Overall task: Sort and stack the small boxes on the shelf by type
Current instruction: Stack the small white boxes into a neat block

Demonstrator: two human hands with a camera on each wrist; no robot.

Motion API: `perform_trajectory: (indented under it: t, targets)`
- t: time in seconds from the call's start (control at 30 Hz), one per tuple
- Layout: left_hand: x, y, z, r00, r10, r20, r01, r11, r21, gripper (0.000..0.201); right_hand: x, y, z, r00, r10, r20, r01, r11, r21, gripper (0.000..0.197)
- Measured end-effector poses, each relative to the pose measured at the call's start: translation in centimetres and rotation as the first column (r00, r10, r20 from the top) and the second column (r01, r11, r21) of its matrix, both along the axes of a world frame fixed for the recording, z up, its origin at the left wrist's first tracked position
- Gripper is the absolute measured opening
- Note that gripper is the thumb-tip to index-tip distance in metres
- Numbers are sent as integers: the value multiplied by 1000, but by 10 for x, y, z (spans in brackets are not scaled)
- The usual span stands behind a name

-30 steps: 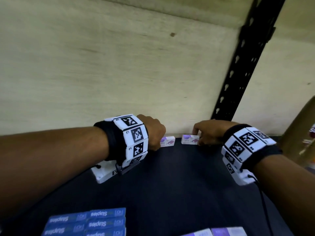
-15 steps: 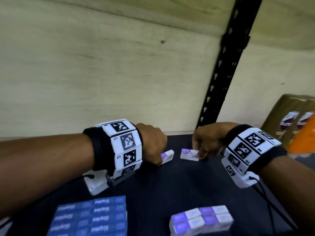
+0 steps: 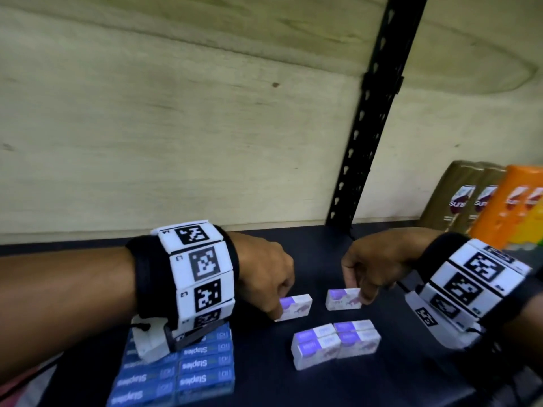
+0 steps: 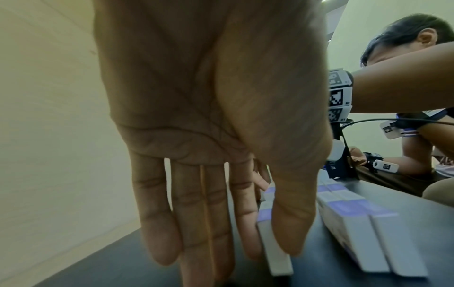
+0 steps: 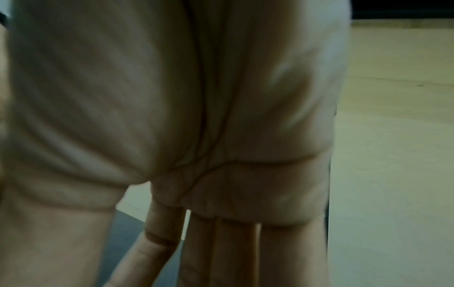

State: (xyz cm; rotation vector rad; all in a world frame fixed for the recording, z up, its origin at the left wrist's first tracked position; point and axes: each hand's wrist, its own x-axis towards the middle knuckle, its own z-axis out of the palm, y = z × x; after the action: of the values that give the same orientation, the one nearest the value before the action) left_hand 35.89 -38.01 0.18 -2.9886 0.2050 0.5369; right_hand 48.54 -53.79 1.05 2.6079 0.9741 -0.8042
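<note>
On the dark shelf (image 3: 264, 377) my left hand (image 3: 280, 302) pinches the left end of a small white-and-purple box (image 3: 296, 308). In the left wrist view that hand (image 4: 270, 250) holds the box (image 4: 277, 266) between thumb and index finger. My right hand (image 3: 357, 292) pinches the right end of a second white-and-purple box (image 3: 340, 299), a short gap to the right of the first. Both boxes sit low; I cannot tell whether they touch the shelf. In front of them stands a stack of the same boxes (image 3: 335, 342), also seen beside my thumb (image 4: 356, 233). The right wrist view shows only palm and fingers (image 5: 221, 252).
Blue Staples boxes (image 3: 182, 368) lie stacked at the front left, under my left wrist. A black slotted upright (image 3: 364, 142) stands against the pale wooden back wall. Brown and orange bottle packs (image 3: 499, 207) fill the back right. Another person (image 4: 417, 58) sits beyond the shelf.
Both hands have drawn back from the rear wall toward the front of the shelf, each bringing its box. The stacks at the front have come into view.
</note>
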Motion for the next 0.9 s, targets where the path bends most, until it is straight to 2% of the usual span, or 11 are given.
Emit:
perform_trajectory:
  t: [0.47, 0.6, 0.63, 0.8, 0.9]
  targets:
    - [-23, -12, -2, 999, -37, -7, 37, 999, 11, 22, -20, -21, 0, 996, 91, -25, -91, 996, -11, 21]
    - [-27, -14, -1, 1000, -25, -14, 25, 1000, 4, 21, -25, -23, 3, 994, 98, -37, -98, 995, -2, 30]
    - [-28, -13, 1, 999, -26, -35, 26, 1000, -7, 25, -27, -24, 4, 994, 100, -43, -100, 995, -10, 34]
    - [-26, -14, 1, 991, -17, -134, 2, 993, -117, 70, -41, -27, 9, 993, 78, -90, -81, 996, -26, 55]
    - [-25, -21, -6, 995, -10, -95, 1, 995, -96, 78, -48, -26, 6, 994, 96, -52, -98, 994, -38, 56]
